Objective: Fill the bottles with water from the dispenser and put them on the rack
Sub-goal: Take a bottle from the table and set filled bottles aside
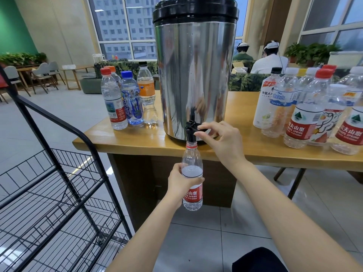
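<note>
Steel dispenser [196,75] tap [191,127] pinched by right hand [220,140]; left hand [181,181] gripped bottle [192,173] under spout, catching water.

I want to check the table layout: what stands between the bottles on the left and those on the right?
In the head view, the steel dispenser stands between the left bottles and the right bottles.

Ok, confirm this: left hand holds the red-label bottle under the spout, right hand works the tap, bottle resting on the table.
Wrong in one thing: the red-label bottle is not on the table. The left hand holds it in the air below the tabletop, under the spout; the right hand works the tap. Head view shows it.
</note>
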Tool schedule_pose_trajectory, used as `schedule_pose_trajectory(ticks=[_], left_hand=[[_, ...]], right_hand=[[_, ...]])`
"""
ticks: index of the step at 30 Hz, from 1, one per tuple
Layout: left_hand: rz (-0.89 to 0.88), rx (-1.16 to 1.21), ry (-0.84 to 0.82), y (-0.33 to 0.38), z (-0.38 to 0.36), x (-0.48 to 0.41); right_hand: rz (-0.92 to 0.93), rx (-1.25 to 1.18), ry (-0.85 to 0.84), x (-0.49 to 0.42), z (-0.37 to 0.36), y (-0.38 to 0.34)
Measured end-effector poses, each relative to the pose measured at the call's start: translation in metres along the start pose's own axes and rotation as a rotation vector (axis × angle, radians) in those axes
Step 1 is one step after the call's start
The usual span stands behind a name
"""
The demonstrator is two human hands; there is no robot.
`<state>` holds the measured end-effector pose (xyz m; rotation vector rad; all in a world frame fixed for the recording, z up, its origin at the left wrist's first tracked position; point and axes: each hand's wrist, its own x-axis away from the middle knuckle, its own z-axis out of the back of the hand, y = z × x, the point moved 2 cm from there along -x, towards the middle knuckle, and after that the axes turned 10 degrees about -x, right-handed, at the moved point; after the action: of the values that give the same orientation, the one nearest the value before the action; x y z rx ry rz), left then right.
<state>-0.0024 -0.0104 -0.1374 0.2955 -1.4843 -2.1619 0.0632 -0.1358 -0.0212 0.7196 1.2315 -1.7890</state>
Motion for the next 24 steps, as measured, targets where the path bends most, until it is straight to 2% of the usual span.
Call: schedule_pose_trajectory(ticks=[24], left_hand=[[0.018,0.004,-0.002,0.0011,0.0001,0.0015]], right_hand=[[0.016,0.004,-0.01,0.0004,0.001,0.0004]])
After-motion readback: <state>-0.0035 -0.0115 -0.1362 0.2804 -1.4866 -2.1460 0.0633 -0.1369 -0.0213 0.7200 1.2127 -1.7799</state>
